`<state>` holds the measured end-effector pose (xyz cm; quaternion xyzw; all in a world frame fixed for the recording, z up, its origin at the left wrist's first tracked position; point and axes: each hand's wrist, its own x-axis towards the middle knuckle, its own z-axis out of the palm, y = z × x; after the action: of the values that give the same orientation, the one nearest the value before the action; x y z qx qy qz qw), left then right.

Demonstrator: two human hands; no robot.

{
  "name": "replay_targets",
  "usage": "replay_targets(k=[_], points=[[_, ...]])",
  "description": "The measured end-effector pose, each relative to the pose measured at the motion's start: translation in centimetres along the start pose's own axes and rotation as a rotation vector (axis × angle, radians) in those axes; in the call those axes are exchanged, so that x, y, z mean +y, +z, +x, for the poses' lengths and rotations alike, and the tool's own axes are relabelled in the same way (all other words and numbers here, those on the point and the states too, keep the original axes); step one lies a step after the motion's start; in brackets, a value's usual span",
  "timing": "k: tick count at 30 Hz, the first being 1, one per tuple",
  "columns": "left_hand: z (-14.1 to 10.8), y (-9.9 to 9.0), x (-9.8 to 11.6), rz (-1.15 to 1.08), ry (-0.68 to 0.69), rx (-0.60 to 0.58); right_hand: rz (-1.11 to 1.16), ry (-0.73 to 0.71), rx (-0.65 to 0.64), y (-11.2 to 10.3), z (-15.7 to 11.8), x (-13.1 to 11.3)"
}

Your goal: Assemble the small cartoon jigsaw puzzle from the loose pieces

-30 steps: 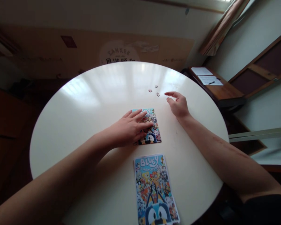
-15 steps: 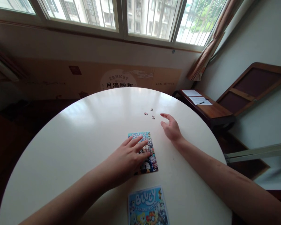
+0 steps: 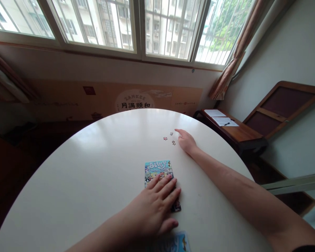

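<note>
A small jigsaw puzzle (image 3: 157, 167) with a blue top edge and the word "Bluey" lies on the white table. My left hand (image 3: 157, 204) rests flat over its lower part, fingers spread, hiding much of the picture. Three loose jigsaw pieces (image 3: 165, 138) lie farther off, apart from the puzzle. Just right of them is my right hand (image 3: 186, 140), its index finger stretched out and the other fingers partly curled; nothing shows in it. Beneath my left hand, at the bottom edge, a blue Bluey picture sheet (image 3: 176, 243) is partly visible.
The round white table (image 3: 89, 178) fills the middle of the view. At right stands a wooden side table (image 3: 248, 134) with papers (image 3: 224, 121) and a pen on it. A long printed cardboard panel (image 3: 105, 94) leans below the window.
My left hand has slid nearer me, uncovering the puzzle's top. My right hand has moved closer to the loose pieces, with its index finger extended. The view has tilted up slightly.
</note>
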<state>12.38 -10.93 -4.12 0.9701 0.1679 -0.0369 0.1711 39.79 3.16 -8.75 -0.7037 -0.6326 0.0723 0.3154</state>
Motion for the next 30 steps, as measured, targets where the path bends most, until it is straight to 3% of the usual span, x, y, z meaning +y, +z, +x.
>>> replay_targets(k=[7, 17, 21, 27, 30], points=[[-0.2, 0.7, -0.3, -0.031, -0.012, 0.012, -0.112, -0.048, -0.075, 0.9, 2.5, 0.2], [-0.2, 0.1, 0.0, -0.011, -0.015, 0.034, -0.145, -0.040, -0.022, 0.7, 2.3, 0.1], [-0.5, -0.8, -1.1, 0.066, -0.103, 0.223, -0.171, -0.066, 0.007, 0.4, 1.6, -0.7], [-1.4, -2.1, -4.8, 0.115, -0.216, 0.654, -0.219, -0.048, -0.007, 0.0, 0.9, -1.7], [-1.5, -2.1, -5.8, 0.105, -0.238, 0.759, -0.240, -0.025, -0.015, -0.2, 0.8, -2.0]])
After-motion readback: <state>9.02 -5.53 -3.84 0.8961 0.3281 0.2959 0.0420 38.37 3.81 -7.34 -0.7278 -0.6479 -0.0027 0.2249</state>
